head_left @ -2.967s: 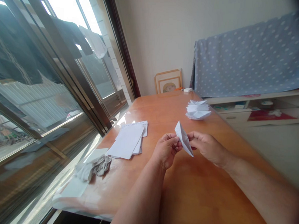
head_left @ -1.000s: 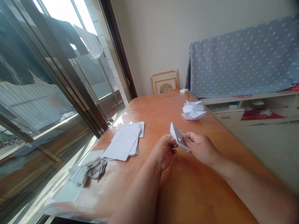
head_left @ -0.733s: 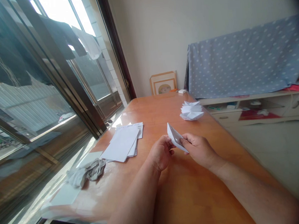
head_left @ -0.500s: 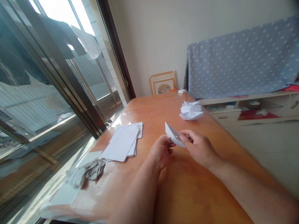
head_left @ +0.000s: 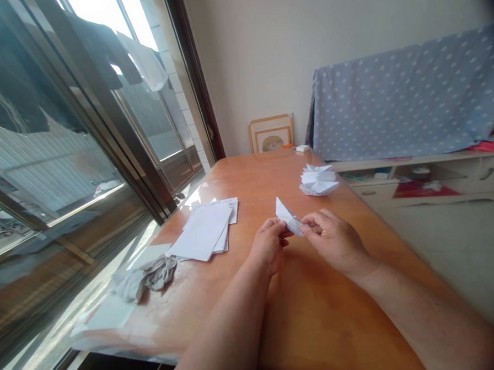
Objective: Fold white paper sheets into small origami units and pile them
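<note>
Between my two hands, above the table, is a small folded piece of white paper [head_left: 289, 218] with a pointed upper tip. My left hand [head_left: 271, 240] pinches its lower left side with thumb and fingers. At its right end, my right hand [head_left: 333, 240] grips the paper between thumb and forefinger. Farther off to the right stand several folded white paper pieces [head_left: 318, 180] set close together, with points sticking up. On the left lies a loose stack of white paper sheets [head_left: 202, 231], some with writing along the far edge.
A crumpled grey cloth [head_left: 146, 278] lies near the left edge of the wooden table [head_left: 263, 173]. A small white box [head_left: 302, 148] and a framed picture [head_left: 271, 135] are at the far end. Glass sliding doors run along the left; a low cabinet [head_left: 466, 176] stands right.
My right hand has turned the right part of the folded paper inward and down, so less of its inner face shows. The view has shifted slightly; both hands keep hold.
</note>
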`<state>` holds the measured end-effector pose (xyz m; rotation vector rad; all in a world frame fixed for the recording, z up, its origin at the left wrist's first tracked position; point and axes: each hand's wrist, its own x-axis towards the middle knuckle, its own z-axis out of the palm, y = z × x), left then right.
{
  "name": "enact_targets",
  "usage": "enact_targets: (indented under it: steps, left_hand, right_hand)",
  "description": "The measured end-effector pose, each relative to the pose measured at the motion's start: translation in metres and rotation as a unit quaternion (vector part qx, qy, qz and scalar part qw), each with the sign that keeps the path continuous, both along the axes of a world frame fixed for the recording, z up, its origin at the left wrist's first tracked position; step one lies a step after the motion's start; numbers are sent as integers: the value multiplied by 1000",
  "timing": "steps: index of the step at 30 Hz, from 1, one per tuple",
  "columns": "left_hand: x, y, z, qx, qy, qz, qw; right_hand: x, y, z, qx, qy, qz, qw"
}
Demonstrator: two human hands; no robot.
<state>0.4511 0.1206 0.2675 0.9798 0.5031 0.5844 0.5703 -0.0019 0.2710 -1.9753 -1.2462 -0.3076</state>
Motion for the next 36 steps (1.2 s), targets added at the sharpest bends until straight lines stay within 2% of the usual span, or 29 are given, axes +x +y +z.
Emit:
enact_targets:
  steps: [7, 11, 20, 28, 36]
  left_hand:
    - [-2, 0, 5, -10, 4, -2, 1000]
    - [-4, 4, 9, -41, 15, 6, 999]
    - [-6, 11, 15, -100, 44, -21, 994]
    - [-5, 12, 15, -116, 20, -13, 993]
    - [-6, 13, 17, -142, -22, -1, 990]
  right_hand:
    - [5, 3, -1, -13, 9, 32, 999]
    - [0, 4, 5, -12, -35, 37, 999]
    - [-16, 4, 17, -71, -129, 35, 988]
    - [-19, 2, 27, -100, -162, 58, 980]
    - [-21, 4, 27, -94, -199, 59, 974]
